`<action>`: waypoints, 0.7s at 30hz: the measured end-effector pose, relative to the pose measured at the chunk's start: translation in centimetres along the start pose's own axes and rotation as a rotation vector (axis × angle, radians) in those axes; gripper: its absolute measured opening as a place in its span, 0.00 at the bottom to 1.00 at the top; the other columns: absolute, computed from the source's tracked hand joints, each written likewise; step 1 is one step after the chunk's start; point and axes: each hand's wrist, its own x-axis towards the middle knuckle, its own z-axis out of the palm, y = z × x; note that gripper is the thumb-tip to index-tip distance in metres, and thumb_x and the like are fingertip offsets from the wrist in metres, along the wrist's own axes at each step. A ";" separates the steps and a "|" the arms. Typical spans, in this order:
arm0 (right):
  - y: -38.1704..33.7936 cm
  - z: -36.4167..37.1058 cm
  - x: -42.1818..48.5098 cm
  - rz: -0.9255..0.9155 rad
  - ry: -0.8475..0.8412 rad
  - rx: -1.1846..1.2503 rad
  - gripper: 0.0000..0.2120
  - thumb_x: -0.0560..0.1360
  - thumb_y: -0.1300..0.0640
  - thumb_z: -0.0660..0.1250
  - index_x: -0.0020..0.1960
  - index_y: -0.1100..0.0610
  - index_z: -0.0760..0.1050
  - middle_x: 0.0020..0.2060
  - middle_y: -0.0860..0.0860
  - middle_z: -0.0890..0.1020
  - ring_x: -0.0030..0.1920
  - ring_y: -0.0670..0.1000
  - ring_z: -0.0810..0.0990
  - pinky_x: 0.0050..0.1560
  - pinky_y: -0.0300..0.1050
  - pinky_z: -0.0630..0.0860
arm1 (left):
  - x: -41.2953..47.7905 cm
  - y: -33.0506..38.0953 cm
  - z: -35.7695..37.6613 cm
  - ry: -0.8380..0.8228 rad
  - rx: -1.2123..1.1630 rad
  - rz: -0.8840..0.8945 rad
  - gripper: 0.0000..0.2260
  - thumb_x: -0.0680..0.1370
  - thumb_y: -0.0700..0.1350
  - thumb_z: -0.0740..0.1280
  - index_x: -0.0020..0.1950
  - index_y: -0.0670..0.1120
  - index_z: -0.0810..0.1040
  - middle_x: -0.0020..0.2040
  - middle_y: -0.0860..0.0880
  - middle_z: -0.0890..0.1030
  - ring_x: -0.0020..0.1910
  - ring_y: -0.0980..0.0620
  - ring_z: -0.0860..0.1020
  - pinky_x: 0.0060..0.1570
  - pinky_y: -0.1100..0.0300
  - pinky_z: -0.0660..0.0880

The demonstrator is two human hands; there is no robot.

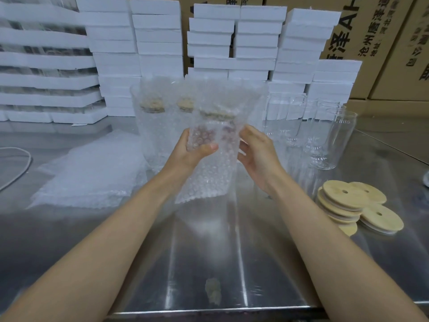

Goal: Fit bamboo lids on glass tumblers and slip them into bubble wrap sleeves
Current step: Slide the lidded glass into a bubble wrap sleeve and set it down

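bubble wrap sleeve (209,173): clear, pebbled, held upright above the brushed steel table (209,252); inside it, a glass tumbler (216,133) with a round bamboo lid (217,113). left hand (195,152): fingers and thumb curled round the sleeve. right hand (257,156): curled fingers grip its right edge. on the table to the right: bare tumblers (325,140), cylindrical; spare lids (348,201), flat holed discs, stacked.

Your one head camera looks forward and down over the steel table (209,256), near enough that your left hand (192,154) and right hand (260,156) sit mid-frame, white boxes (157,43) behind.

Forearms extended, left hand (197,151) and right hand (258,156) gripping sleeve (209,180)
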 end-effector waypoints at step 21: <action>0.0 -0.8 0.4 -0.037 0.109 0.108 0.08 0.79 0.54 0.64 0.53 0.56 0.78 0.49 0.51 0.83 0.48 0.47 0.80 0.48 0.38 0.75 | 0.8 -0.5 -1.2 0.202 0.019 0.094 0.10 0.78 0.38 0.67 0.39 0.49 0.80 0.34 0.58 0.80 0.38 0.60 0.77 0.45 0.68 0.74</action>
